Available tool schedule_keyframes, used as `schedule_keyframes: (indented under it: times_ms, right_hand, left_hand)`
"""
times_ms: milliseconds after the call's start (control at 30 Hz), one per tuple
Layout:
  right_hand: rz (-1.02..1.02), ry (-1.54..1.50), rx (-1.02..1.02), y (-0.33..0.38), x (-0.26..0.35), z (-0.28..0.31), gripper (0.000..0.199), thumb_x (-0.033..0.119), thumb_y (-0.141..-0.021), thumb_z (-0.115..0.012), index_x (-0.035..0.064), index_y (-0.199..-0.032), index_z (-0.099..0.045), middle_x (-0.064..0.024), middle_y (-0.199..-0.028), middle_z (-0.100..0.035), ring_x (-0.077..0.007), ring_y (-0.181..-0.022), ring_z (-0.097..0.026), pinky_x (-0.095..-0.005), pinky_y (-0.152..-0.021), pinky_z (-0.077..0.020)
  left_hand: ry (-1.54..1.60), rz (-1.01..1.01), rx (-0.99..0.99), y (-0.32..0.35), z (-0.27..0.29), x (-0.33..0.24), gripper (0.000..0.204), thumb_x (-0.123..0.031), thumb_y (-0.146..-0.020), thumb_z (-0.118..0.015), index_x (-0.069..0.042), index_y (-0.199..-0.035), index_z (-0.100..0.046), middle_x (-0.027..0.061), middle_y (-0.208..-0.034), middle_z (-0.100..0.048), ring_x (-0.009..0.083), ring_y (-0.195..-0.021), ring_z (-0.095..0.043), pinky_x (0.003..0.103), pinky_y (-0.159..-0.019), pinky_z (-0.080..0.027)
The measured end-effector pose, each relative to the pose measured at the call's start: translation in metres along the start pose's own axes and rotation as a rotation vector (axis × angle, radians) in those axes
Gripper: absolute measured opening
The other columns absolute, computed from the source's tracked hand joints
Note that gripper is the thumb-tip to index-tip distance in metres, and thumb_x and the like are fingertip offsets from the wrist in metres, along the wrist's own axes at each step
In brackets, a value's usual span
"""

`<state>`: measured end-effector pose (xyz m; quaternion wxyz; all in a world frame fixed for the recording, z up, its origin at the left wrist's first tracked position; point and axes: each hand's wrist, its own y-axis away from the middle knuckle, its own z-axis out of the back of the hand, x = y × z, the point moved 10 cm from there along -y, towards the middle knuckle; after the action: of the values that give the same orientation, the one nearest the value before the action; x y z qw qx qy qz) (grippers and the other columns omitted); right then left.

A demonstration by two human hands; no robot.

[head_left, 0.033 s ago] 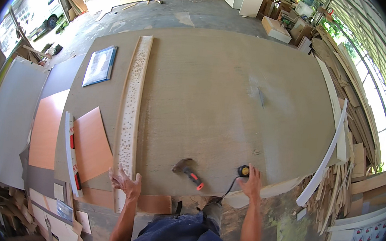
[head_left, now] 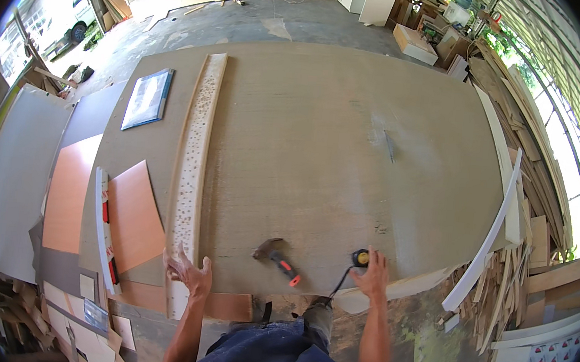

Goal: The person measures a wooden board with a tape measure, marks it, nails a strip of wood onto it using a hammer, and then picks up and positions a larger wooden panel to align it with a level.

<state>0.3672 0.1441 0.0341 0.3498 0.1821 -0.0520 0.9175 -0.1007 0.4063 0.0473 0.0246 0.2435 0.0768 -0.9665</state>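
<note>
On the big brown plywood surface (head_left: 307, 148) I count one long pale perforated wooden strip (head_left: 196, 151), one hammer with a red-and-black handle (head_left: 277, 259), one yellow-and-black tape measure (head_left: 361, 257) and one dark-framed rectangular panel (head_left: 148, 99). My left hand (head_left: 188, 272) is open with fingers spread, at the near end of the strip, which runs away from it toward 12 o'clock; I cannot tell whether the fingertips touch the wood. My right hand (head_left: 371, 276) lies flat and open on the surface edge, its fingers touching or just beside the tape measure at its 11 o'clock. The hammer lies between my hands, at 3 o'clock from the left, apart from both. One orange laminate sheet (head_left: 134, 216) lies at 10 o'clock from my left hand, beside a white level with red marks (head_left: 105, 229).
</note>
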Motion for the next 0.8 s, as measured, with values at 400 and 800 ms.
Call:
schedule_keyframes:
  times_ms: [400, 800]
  right_hand:
    - [0.38, -0.688, 0.066, -0.05, 0.046, 0.039, 0.068, 0.01, -0.058, -0.088, 0.006, -0.118, -0.059, -0.0146, -0.107, -0.059, -0.0343, -0.104, -0.057, -0.0413, -0.092, -0.0471]
    - [0.12, -1.61, 0.791, -0.053, 0.052, -0.002, 0.069, 0.042, -0.088, -0.067, 0.002, -0.14, -0.045, -0.0093, -0.134, -0.055, -0.0156, -0.11, -0.058, -0.0277, -0.09, -0.0468]
  left_hand:
    - [0.957, 0.019, 0.878, 0.141, -0.143, -0.302, 0.038, -0.017, -0.091, -0.067, -0.003, -0.126, -0.061, 0.0095, -0.11, -0.067, 0.0186, -0.1, -0.062, 0.034, -0.087, -0.05]
    - [1.951, 0.619, 1.005, 0.212, -0.176, -0.323, 0.028, -0.024, -0.103, -0.051, -0.004, -0.122, -0.052, 0.0068, -0.103, -0.062, 0.0166, -0.089, -0.061, 0.031, -0.073, -0.051]
